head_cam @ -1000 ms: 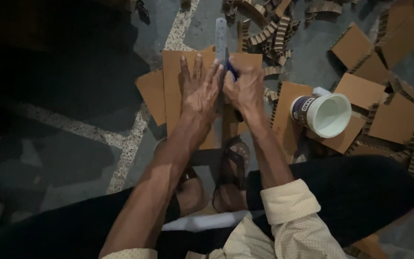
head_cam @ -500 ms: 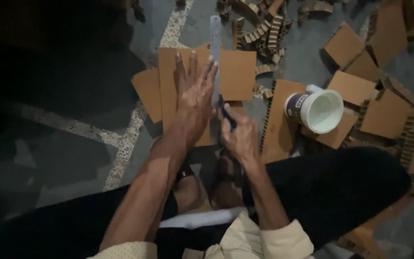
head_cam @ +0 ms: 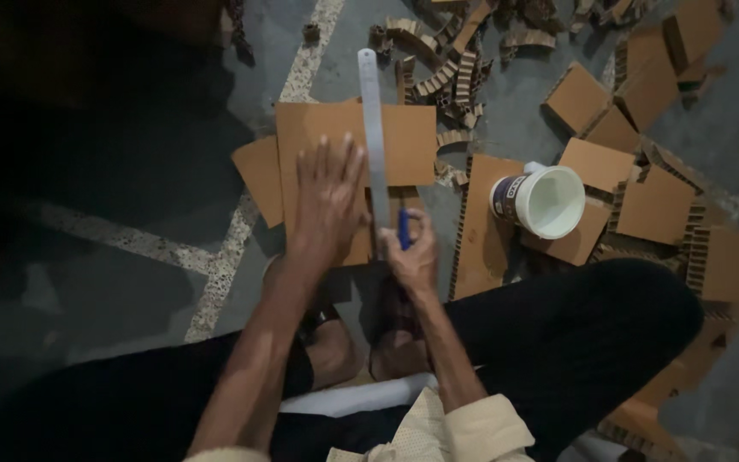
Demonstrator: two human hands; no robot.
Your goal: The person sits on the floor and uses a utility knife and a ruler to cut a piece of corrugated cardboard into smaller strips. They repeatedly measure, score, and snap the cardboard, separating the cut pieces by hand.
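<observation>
Item 1: cardboard sheet [head_cam: 335,141], on the floor [head_cam: 130,282] before our knees. Steel ruler [head_cam: 375,137] lies lengthwise across it. Our left hand [head_cam: 327,201], flat and spread, pins both; firm pressure prevents slipping. Our right hand [head_cam: 410,252] grips a blue knife [head_cam: 403,229] at the ruler's near edge. White tub [head_cam: 542,198] rightward.

L hand [head_cam: 328,201] flat on cardboard sheet [head_cam: 408,141], pressing beside steel ruler [head_cam: 374,128]. R hand [head_cam: 410,248] grips blue-handled cutter [head_cam: 403,229] at ruler's near end. White tub [head_cam: 540,200] nearby on floor [head_cam: 173,214] w/ cardboard offcuts [head_cam: 656,205].
</observation>
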